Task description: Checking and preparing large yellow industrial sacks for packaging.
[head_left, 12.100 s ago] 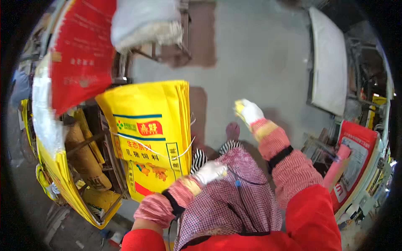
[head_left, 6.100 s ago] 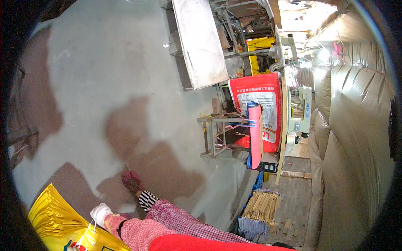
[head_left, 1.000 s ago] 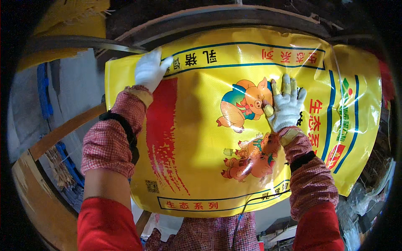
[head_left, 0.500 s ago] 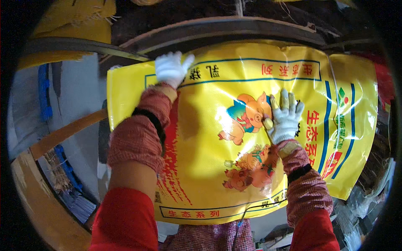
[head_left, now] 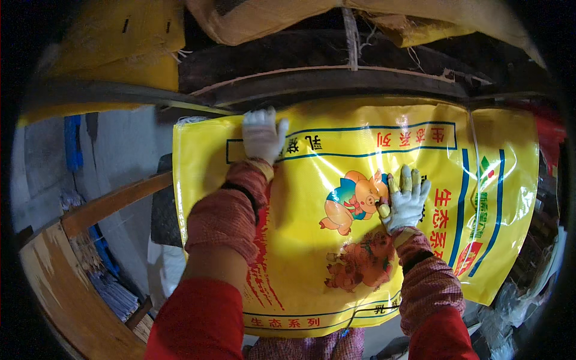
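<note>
A large glossy yellow woven plastic sack [head_left: 306,240] lies spread in front of me, printed with cartoon pigs, blue lines and red and dark lettering. My left hand [head_left: 263,137], in a white work glove, rests on its far left part with fingers stretched. Just right of the upper pig picture, my right hand [head_left: 407,201] lies flat on the sack, fingers spread, in a white glove with yellowish fingertips. Neither hand grips anything. A fold or seam line [head_left: 476,198] runs down the sack's right part. What lies beneath the sack is hidden.
A dark bar [head_left: 336,79] runs behind the sack's far edge. Yellow sacking [head_left: 120,48] hangs at the upper left, tan cloth [head_left: 264,21] at the top. A wooden frame [head_left: 66,264] stands at the left; crumpled clear plastic [head_left: 495,324] lies at the lower right.
The view has shifted, so the sack and both hands sit lower in the picture and more hanging cloth shows at the top. Against the sack, both hands keep about the same places.
</note>
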Action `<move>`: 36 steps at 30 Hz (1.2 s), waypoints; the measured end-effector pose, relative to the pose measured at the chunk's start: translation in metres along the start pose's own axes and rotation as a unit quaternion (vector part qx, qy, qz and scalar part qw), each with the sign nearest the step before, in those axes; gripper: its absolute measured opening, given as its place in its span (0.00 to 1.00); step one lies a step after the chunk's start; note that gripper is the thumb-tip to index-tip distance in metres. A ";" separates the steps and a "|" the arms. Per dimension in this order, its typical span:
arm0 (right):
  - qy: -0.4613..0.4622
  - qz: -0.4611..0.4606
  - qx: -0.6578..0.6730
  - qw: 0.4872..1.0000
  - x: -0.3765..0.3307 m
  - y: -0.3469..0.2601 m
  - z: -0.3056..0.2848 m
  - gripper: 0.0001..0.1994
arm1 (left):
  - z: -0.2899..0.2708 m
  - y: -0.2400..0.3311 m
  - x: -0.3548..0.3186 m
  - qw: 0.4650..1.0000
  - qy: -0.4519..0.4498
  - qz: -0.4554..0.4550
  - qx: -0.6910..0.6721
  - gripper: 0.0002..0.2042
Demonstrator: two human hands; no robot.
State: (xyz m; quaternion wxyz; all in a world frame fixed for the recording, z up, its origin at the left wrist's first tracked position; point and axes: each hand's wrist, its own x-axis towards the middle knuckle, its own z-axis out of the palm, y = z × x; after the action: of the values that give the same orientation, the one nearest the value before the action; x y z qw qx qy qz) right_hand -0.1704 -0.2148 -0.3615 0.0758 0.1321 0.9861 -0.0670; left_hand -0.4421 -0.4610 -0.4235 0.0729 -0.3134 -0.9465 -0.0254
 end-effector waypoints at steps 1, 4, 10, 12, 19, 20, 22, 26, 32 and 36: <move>0.008 -0.005 -0.001 1.000 0.001 -0.002 0.004 0.30 | 0.004 -0.008 0.011 0.990 -0.125 -0.058 0.021 0.20; 0.055 -0.030 0.028 0.998 0.005 -0.001 0.019 0.30 | 0.035 -0.045 0.039 0.956 -0.252 -0.148 0.004 0.27; 0.077 -0.026 0.036 0.996 0.011 -0.004 0.011 0.29 | 0.087 -0.115 0.100 0.887 -0.398 -0.056 0.227 0.26; 0.055 -0.007 0.021 0.998 0.010 -0.001 0.014 0.29 | 0.111 -0.124 0.102 0.936 -0.298 -0.009 0.185 0.26; 0.051 -0.009 0.044 0.998 0.004 0.003 0.016 0.28 | 0.088 -0.139 0.101 0.880 -0.431 0.027 0.198 0.20; 0.053 0.004 0.039 0.998 0.000 0.006 0.019 0.28 | 0.077 -0.114 0.095 0.894 -0.399 0.064 0.196 0.19; 0.051 0.007 0.034 0.998 -0.003 0.012 0.018 0.28 | 0.033 -0.088 0.069 0.916 -0.306 -0.156 -0.207 0.17; 0.059 0.002 0.032 0.998 -0.004 0.006 0.022 0.29 | -0.031 -0.089 0.009 0.927 -0.214 -0.116 -0.285 0.16; 0.065 -0.005 0.009 0.998 -0.005 0.003 0.021 0.31 | -0.048 -0.072 -0.041 0.939 -0.256 0.178 -0.144 0.11; 0.097 -0.018 -0.021 0.995 -0.002 0.000 0.026 0.32 | -0.047 -0.131 -0.079 0.962 -0.255 -0.088 -0.052 0.12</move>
State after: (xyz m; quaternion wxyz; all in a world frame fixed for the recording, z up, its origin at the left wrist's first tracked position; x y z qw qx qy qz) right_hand -0.1647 -0.2197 -0.3866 -0.0192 0.1189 0.9921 -0.0349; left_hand -0.4517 -0.6173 -0.3895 -0.1895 -0.2283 -0.9550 -0.0007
